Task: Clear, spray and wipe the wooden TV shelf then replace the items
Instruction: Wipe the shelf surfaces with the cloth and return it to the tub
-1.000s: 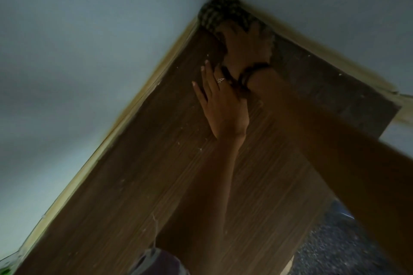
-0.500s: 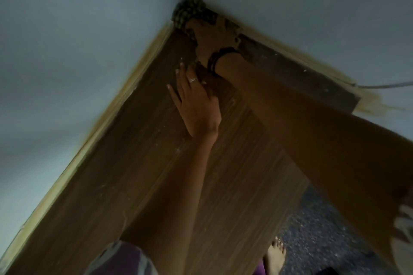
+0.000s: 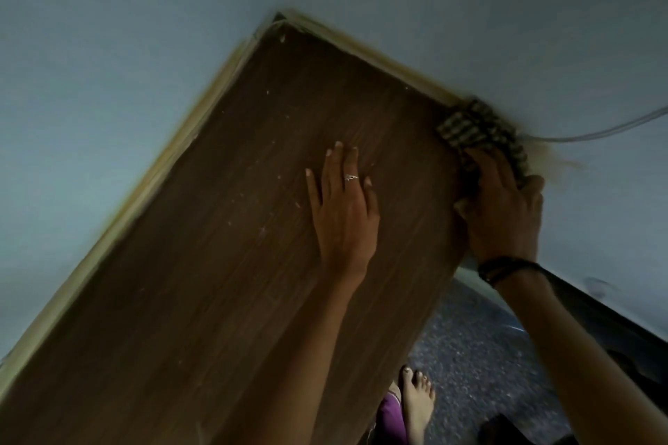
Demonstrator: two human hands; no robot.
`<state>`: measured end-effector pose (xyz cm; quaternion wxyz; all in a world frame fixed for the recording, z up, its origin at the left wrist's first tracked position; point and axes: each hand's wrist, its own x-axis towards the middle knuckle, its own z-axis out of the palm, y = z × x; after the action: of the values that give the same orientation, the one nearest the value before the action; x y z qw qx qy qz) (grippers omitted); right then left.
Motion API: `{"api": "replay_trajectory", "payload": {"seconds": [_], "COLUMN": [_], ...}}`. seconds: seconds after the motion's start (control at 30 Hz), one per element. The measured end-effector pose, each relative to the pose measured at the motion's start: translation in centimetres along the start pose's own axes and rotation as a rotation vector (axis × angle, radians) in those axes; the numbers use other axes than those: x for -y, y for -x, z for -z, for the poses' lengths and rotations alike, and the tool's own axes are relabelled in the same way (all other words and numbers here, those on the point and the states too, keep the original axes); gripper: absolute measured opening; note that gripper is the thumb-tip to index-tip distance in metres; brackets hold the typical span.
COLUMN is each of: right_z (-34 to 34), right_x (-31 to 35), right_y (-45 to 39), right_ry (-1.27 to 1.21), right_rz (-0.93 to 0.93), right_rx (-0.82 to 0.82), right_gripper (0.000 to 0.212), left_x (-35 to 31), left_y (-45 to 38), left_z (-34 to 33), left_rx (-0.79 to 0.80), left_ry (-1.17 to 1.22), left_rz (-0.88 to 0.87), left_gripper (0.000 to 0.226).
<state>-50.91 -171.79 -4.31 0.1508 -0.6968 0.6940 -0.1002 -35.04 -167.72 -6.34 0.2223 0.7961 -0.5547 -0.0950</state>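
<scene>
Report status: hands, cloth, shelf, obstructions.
Right hand grips checked cloth at shelf's right end by the wall. Left hand flat on shelf. Pale specks on top; cable beside cloth.

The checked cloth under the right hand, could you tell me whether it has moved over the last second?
Yes. The checked cloth left the shelf's far wall corner and now sits at its right end, under the right hand.

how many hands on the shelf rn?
2. Left hand lies flat on the wooden shelf mid-top. Right hand holds the checked cloth at the shelf's right end by the wall.
</scene>
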Motion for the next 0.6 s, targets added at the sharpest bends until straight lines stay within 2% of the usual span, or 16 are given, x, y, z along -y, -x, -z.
{"api": "replay_trajectory", "payload": {"seconds": [0.07,0.1,0.2,0.3,0.4,0.47,0.53,0.6], "right_z": [-0.5,-0.5,-1.9,-2.7,-2.6,-2.0,-1.1,-0.3], "right_x": [2.6,4.4,9.4,11.7,7.6,2.6,-1.8,-2.3], "right_y": [0.0,-0.2,-2.9,-5.5,-5.9,-4.7,-2.6,0.5], "right_ry": [-0.03,-0.05,-0.11,-0.032,0.066,0.016,-0.072,-0.07], "right_rz": [-0.128,-0.115,0.108,0.363,0.495,0.419,0.258,0.151], "right_rx": [-0.02,-0.026,0.077,0.221,0.256,0.185,0.085,0.057], "right_gripper": [0.065,0.063,0.055,0.056,0.065,0.074,0.078,0.074], "left_x": [0.3,0.4,0.5,0.5,0.3,0.1,-0.4,-0.2], "left_y": [-0.3,-0.3,-0.8,-0.6,0.2,1.0,2.0,3.3], "left_z": [-0.2,0.1,0.2,0.2,0.3,0.5,0.1,0.6], "left_rx": [-0.007,-0.023,-0.025,0.021,0.025,0.039,0.056,0.053], "left_ry": [-0.021,-0.016,-0.014,-0.024,-0.023,-0.021,-0.027,-0.035], "left_rz": [-0.002,-0.002,-0.005,-0.011,0.003,0.012,-0.006,-0.021], "left_gripper": [0.045,0.044,0.043,0.047,0.039,0.038,0.042,0.046]}}
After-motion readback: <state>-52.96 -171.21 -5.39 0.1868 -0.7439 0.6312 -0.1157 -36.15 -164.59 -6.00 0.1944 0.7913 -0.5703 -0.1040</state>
